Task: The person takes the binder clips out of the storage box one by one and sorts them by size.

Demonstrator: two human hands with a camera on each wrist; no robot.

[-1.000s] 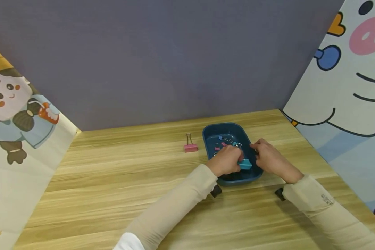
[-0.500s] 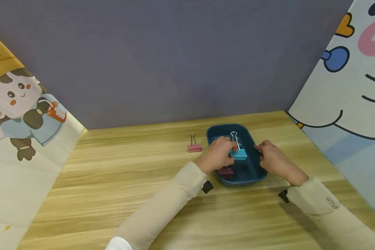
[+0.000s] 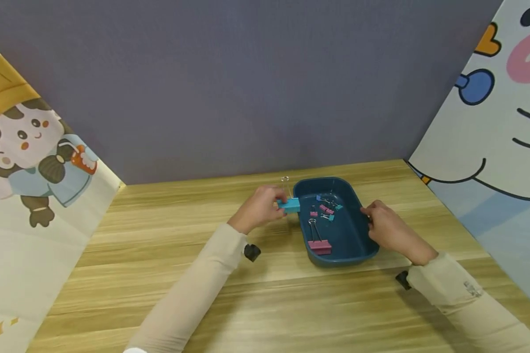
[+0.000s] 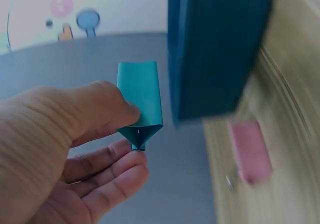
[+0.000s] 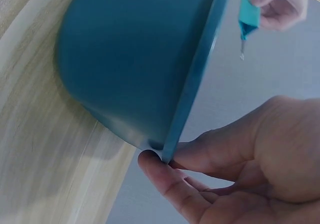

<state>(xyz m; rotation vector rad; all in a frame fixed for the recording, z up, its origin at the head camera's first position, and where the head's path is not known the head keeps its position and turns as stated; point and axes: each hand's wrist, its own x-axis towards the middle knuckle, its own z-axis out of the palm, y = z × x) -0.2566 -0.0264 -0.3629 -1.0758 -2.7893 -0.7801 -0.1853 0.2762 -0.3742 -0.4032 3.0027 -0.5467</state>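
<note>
Between thumb and fingers, my left hand [image 3: 261,208] pinches a large teal binder clip [image 3: 291,205], its wire handles pointing away toward the back wall. In the head view the clip overlaps the left rim of a dark blue plastic tray [image 3: 298,228]; the left wrist view has the clip [image 4: 140,92] up beside the tray's side. My right hand [image 3: 386,228] pinches the tray's right rim, thumb on one face and fingers on the other. Inside the tray lie a large pink binder clip [image 3: 320,246] near the front left and several small ones, among them a pink one [image 3: 314,214].
Another large pink binder clip [image 4: 250,151] lies on the wooden table beside the tray, hidden behind my left hand in the head view. A grey wall [image 3: 265,98] rises at the table's back edge, with cartoon-printed panels on both sides.
My left hand has lifted the teal binder clip out of the tray and carried it left past the rim. The tray's contents now show. My right hand keeps its grip on the rim.
</note>
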